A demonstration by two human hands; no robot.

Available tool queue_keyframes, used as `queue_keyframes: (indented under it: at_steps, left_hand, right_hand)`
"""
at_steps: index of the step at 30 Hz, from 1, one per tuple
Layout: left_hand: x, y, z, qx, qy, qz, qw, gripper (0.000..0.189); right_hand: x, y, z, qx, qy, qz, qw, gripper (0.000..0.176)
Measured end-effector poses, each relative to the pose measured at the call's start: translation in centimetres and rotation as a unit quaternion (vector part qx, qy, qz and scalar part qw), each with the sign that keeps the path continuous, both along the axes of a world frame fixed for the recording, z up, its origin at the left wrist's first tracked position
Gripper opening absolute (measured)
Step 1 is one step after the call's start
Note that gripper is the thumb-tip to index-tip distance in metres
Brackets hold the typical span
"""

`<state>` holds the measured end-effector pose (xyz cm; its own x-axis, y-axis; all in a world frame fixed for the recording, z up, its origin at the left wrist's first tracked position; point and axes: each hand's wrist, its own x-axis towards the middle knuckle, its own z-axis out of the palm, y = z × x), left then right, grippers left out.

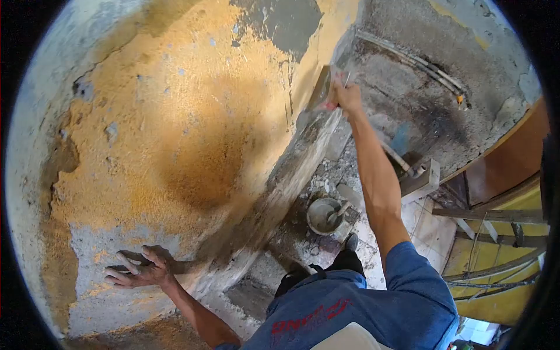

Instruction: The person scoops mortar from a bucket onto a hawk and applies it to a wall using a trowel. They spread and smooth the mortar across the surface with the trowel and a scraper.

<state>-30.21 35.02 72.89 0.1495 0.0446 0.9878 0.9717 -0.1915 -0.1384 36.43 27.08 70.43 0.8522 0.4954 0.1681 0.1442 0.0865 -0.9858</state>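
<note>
Viewed from my remote station, the trowel (322,87) lay blade-flat against the wall's outer corner. The right hand (348,96) was closed firmly round its handle at the end of a fully stretched arm. Directly below that grip, a band of grey mortar (290,175) ran down the corner edge, dark, damp-looking and roughly smoothed. By my reading, that strip was the part already coated. Left of the grip, the broad wall face (192,146) showed only coarse, grainy yellow-orange finish, pitted and flaking, with older pale grey patches along its lower reach, so most of the surface appeared untreated. Far below and left of the trowel, the left hand (137,269) held nothing, its fingers splayed and pressed flat on one of those grey patches. Beneath the right arm, well clear of the grip, a round bucket (322,214) of grey mix stood on rubble-strewn floor with a tool handle leaning inside. Right of the grip, bundled pipes (431,67) crossed a bare, blackened side wall, with a brown wooden door frame (513,157) beyond.
</note>
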Motion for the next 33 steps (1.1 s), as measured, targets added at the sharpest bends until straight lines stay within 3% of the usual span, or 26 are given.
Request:
queue_keyframes:
  at_steps: [1,4,5,7,9,11,13,15,17,19,25,26,28,31,33]
  left_hand:
    - [0.2,0.0,0.2,0.004,-0.005,-0.006,1.000,0.072]
    - [0.3,-0.1,0.4,0.010,0.006,-0.009,1.000,0.072]
    - [0.3,0.0,0.6,0.017,0.013,-0.007,1.000,0.070]
    - [0.3,-0.1,0.6,0.017,0.012,-0.009,1.000,0.068]
    - [0.7,0.0,0.5,0.022,-0.002,-0.013,1.000,0.066]
    - [0.7,-0.3,0.4,0.010,-0.006,-0.002,1.000,0.062]
    - [0.4,-0.1,0.3,0.010,-0.008,-0.008,1.000,0.062]
    - [0.1,0.1,0.2,0.016,-0.009,-0.017,1.000,0.062]
    - [-0.2,0.0,-0.1,0.007,0.000,0.000,1.000,0.063]
    - [-0.2,-0.2,0.1,0.008,0.001,-0.007,1.000,0.064]
    - [0.7,-0.3,0.3,0.013,-0.023,-0.033,0.999,0.066]
    - [0.6,-0.6,0.5,0.008,-0.005,-0.011,1.000,0.065]
    - [1.0,-0.8,0.7,0.001,0.008,0.012,1.000,0.061]
    - [1.1,-0.5,1.1,0.025,0.015,0.011,1.000,0.060]
    - [1.4,-0.6,1.0,0.022,0.005,0.003,1.000,0.060]
  right_hand:
    - [-1.4,0.3,-1.2,-0.033,0.043,0.003,0.999,0.038]
    - [1.6,6.4,-12.5,-0.002,0.076,0.003,0.997,0.035]
    - [0.0,6.4,-11.1,-0.003,0.080,0.003,0.997,0.035]
    - [-5.3,4.8,-4.0,0.107,0.087,0.017,0.990,0.034]
    - [-7.4,4.3,0.4,0.099,0.037,0.010,0.994,0.034]
    - [-10.6,3.3,6.2,0.119,0.003,0.014,0.993,0.049]
    - [-12.1,2.5,9.4,0.111,-0.022,0.041,0.993,0.041]
    - [-12.6,2.1,11.5,0.079,-0.200,-0.024,0.976,0.035]
    - [-13.0,0.2,14.4,0.088,-0.216,-0.021,0.972,0.034]
    - [-11.9,-2.3,15.6,0.065,-0.115,0.039,0.990,0.027]
    - [5.8,1.2,11.2,0.075,-0.039,-0.018,0.996,0.020]
    - [5.8,1.8,12.1,0.080,-0.043,-0.018,0.996,0.020]
    - [5.6,3.8,13.8,0.142,0.085,0.003,0.986,0.017]
    - [6.6,5.4,15.9,0.080,-0.001,0.020,0.997,0.015]
    - [6.2,5.3,16.9,0.105,-0.023,0.032,0.994,0.015]
